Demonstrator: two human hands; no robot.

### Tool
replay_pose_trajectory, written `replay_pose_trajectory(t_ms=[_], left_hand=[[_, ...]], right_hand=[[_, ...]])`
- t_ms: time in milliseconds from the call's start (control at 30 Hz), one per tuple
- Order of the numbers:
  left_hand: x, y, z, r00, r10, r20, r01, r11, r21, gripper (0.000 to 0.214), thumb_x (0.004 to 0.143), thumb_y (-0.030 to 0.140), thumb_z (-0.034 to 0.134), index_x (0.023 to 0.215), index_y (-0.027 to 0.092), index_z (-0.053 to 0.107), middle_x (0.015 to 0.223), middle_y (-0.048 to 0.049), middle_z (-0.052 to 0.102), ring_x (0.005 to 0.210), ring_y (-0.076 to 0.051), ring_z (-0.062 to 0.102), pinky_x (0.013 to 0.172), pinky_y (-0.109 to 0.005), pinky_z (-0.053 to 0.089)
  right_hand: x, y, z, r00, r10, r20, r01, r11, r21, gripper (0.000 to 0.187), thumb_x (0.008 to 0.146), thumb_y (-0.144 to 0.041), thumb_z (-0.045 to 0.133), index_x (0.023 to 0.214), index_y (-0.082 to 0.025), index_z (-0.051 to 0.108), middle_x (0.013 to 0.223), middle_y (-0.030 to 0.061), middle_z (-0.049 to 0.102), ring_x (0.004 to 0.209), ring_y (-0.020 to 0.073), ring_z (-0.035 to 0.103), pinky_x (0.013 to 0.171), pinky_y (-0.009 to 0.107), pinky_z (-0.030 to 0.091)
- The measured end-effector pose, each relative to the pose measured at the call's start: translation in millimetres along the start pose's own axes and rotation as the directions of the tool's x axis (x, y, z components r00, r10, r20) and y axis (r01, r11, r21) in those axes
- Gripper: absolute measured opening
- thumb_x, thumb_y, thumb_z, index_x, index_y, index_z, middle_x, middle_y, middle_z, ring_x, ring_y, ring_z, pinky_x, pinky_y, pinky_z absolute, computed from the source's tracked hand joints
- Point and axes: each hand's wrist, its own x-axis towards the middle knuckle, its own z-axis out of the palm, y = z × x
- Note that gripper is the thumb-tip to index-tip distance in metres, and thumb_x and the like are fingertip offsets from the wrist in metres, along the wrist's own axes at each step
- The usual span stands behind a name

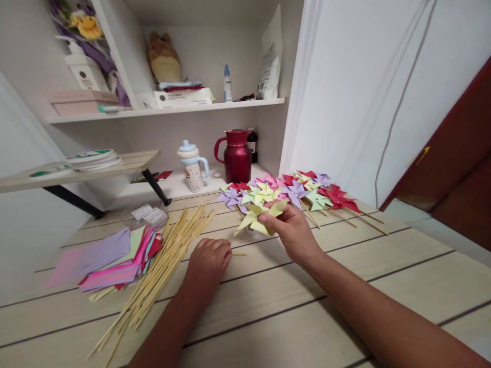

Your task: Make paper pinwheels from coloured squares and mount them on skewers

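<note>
A pale yellow paper pinwheel (pixel 258 219) is pinched between the thumb and fingers of my right hand (pixel 293 230), above the table. My left hand (pixel 210 258) rests low over the tabletop with its fingers curled round a thin wooden stick (pixel 240 254). Only a short end of that stick shows, pointing right; the rest is hidden by the hand. Left of this hand lies a loose bundle of wooden sticks (pixel 169 260). Beyond my right hand are several finished pinwheels on sticks, among them a red pinwheel (pixel 337 197) and a purple pinwheel (pixel 295 192).
Coloured paper sheets (pixel 115 258) are stacked at the left, near a clear container (pixel 148 214). Rolls of tape (pixel 92 159) sit on a small raised shelf (pixel 134 163). A cup (pixel 192 168) and a red jug (pixel 238 158) stand at the back.
</note>
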Motion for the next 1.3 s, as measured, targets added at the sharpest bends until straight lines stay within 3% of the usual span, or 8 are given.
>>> replay_pose_trajectory(t_ms=[167,500,667,800,900,1167,1300], left_hand=[[0,-2,1.1,1.0,0.01,-0.008,-0.01,0.999,0.031,0.018,0.091,0.017,0.052,0.086,0.021,0.069,0.101,-0.0049,0.076,0.089,-0.021,0.068,0.082,-0.038,0.045],[0,1,1.2,0.995,0.026,0.098,-0.039,0.99,0.137,0.023,0.094,0.017,0.046,0.085,0.02,0.067,0.089,-0.0047,0.072,0.083,-0.02,0.062,0.075,-0.034,0.044],[-1,3,-4.4,0.991,0.053,0.121,-0.075,0.979,0.188,0.023,0.091,0.013,0.051,0.107,0.021,0.066,0.098,-0.0059,0.071,0.09,-0.022,0.062,0.077,-0.035,0.043],[2,9,-8.5,0.983,0.105,0.152,-0.137,0.967,0.217,0.021,0.086,0.005,0.052,0.085,0.018,0.069,0.089,-0.0077,0.07,0.084,-0.023,0.061,0.074,-0.036,0.043],[5,13,-4.9,0.983,0.114,0.142,-0.145,0.963,0.227,0.023,0.084,0.001,0.05,0.08,0.014,0.068,0.083,-0.0099,0.07,0.08,-0.024,0.061,0.075,-0.037,0.044],[6,3,10.2,0.995,-0.096,0.012,0.093,0.985,0.145,0.017,0.086,0.009,0.052,0.089,0.015,0.068,0.101,-0.0108,0.074,0.088,-0.024,0.066,0.083,-0.037,0.043],[7,-1,9.8,0.959,-0.28,-0.039,0.282,0.958,0.06,0.014,0.087,0.015,0.052,0.085,0.019,0.065,0.09,-0.008,0.075,0.082,-0.024,0.067,0.076,-0.034,0.042]], right_hand=[[0,0,0,1.0,0.023,0.02,-0.023,1.0,0.002,0.025,0.068,-0.034,0.08,0.085,-0.021,0.067,0.077,-0.0002,0.069,0.067,0.0165,0.062,0.063,0.031,0.049],[-1,2,0,0.998,0.035,0.056,-0.038,0.998,0.055,0.023,0.069,-0.032,0.08,0.085,-0.021,0.066,0.071,-0.0027,0.065,0.061,0.0126,0.055,0.057,0.026,0.044],[0,5,0,0.999,0.033,0.04,-0.033,0.999,0.006,0.027,0.068,-0.036,0.081,0.085,-0.021,0.067,0.073,-0.0009,0.065,0.064,0.0141,0.056,0.057,0.027,0.043],[0,7,-1,0.999,0.042,0.028,-0.042,0.999,0.007,0.029,0.067,-0.037,0.082,0.086,-0.021,0.067,0.073,-0.0013,0.065,0.063,0.0142,0.056,0.055,0.026,0.043],[0,8,-1,0.998,0.052,0.033,-0.054,0.998,0.041,0.029,0.067,-0.035,0.082,0.087,-0.021,0.067,0.073,-0.0017,0.066,0.065,0.0144,0.057,0.057,0.025,0.043],[0,6,0,0.996,0.08,0.034,-0.082,0.994,0.07,0.028,0.066,-0.034,0.084,0.086,-0.021,0.068,0.076,-0.0011,0.068,0.067,0.0152,0.059,0.061,0.027,0.045],[0,8,-1,0.995,0.086,0.045,-0.089,0.994,0.07,0.029,0.066,-0.035,0.084,0.086,-0.021,0.067,0.074,-0.002,0.066,0.065,0.0137,0.057,0.06,0.026,0.042]])
